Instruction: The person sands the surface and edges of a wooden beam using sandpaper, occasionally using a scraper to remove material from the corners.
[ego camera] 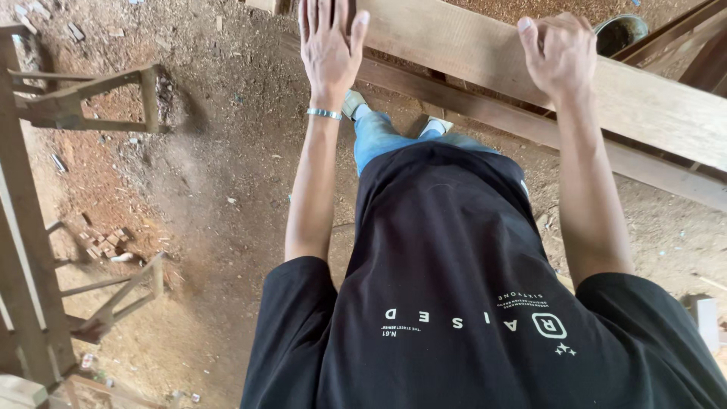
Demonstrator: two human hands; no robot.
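While the head camera looked straight down past a black t-shirt (454, 288) and blue jeans (379, 136), both arms reached forward to a long pale wooden plank (651, 106). It lay across a darker timber beam (485, 113), running from upper middle down to the right edge.

Left hand (329, 45): flat on the plank's near end, fingers spread, grip open, palm pressing down. Metal bracelet (324, 113) on that wrist.

Right hand (560, 53): further along the same plank, fingers curled over its top face, grip loosely closed on the plank; thumb side was hidden.

Judgement on doing it well: keep both palms bearing evenly, wrists straight, weight over the plank so it doesn't skid on the beam; feet planted on the loose sawdust floor (212, 167).

Beyond: a round dark pot (619, 32) past the plank, top right. Wooden frames (83, 98) stood well apart on the left, offcut scraps (102, 242) on the floor.
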